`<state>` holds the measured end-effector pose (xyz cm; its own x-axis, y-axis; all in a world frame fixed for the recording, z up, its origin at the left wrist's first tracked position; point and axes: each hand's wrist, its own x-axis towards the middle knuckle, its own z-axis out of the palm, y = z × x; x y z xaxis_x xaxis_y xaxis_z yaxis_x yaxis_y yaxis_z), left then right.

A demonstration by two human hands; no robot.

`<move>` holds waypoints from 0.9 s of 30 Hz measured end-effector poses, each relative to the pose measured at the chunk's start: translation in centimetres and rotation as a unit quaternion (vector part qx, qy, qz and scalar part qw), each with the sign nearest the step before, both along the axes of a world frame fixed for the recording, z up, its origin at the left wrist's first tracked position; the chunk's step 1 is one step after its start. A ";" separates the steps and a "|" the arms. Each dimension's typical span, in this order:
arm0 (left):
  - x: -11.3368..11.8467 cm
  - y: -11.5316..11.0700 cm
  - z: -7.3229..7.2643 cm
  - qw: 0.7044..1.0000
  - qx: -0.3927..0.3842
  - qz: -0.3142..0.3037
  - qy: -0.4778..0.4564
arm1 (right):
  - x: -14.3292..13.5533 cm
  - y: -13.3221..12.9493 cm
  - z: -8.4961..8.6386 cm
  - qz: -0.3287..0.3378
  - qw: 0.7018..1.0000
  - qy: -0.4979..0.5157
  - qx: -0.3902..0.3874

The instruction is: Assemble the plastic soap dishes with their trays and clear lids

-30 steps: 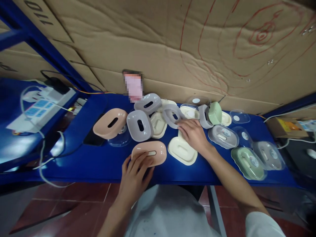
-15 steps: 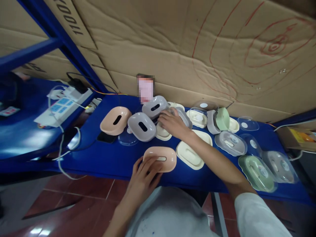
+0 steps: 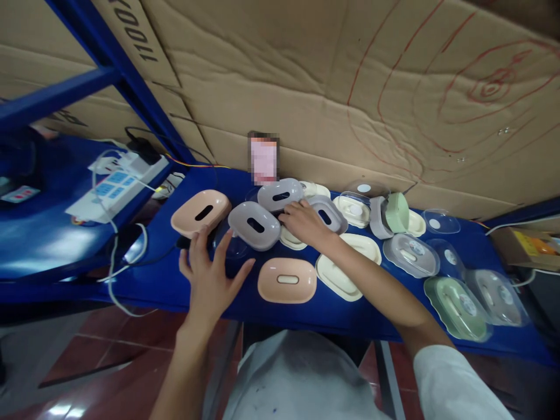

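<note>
My left hand (image 3: 210, 274) is open, fingers spread, beside a peach soap-dish-like box (image 3: 188, 216) with a dark oval slot. A clear lid (image 3: 231, 246) lies partly behind its fingers. Right of it is a second peach dish (image 3: 286, 291) with a pale strip in its slot. My right hand (image 3: 306, 223) reaches in among slotted grey dishes, over a small cream piece (image 3: 293, 240). Its fingers are bent and close together, their tips partly hidden; what they grip cannot be made out. Around it are a left grey dish (image 3: 254, 239), a rear grey dish (image 3: 280, 188) and a right grey dish (image 3: 335, 217).
A cream base (image 3: 336, 277) lies under my right forearm. To the right are a green dish (image 3: 455, 309), grey dishes with clear lids and an upright green piece (image 3: 397, 211). A power strip (image 3: 114, 192) with cables sits left. Cardboard (image 3: 306, 116) backs the blue table.
My left hand has left the front peach dish and moved left to the slotted peach box, its fingers spreading. My right hand stays among the grey dishes. The view has shifted slightly.
</note>
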<state>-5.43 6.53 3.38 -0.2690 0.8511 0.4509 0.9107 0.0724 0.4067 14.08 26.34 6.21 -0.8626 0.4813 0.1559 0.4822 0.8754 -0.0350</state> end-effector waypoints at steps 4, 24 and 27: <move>-1.4 1.9 0.8 0.996 -0.072 0.056 -0.008 | 1.7 0.5 1.7 0.015 0.999 0.021 -0.024; 4.0 -2.8 -0.1 0.957 -0.045 -0.282 -0.058 | 18.1 -13.3 -0.3 -0.313 0.894 0.270 -0.171; 5.5 -4.2 -0.9 0.958 -0.054 -0.267 -0.084 | 17.8 -12.7 -0.1 -0.257 0.949 0.166 -0.081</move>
<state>0.08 2.37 2.52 0.1575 0.9267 0.3413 0.7515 -0.3367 0.5673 31.91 13.62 6.09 -0.4246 0.8658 0.2648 0.7826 0.4980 -0.3736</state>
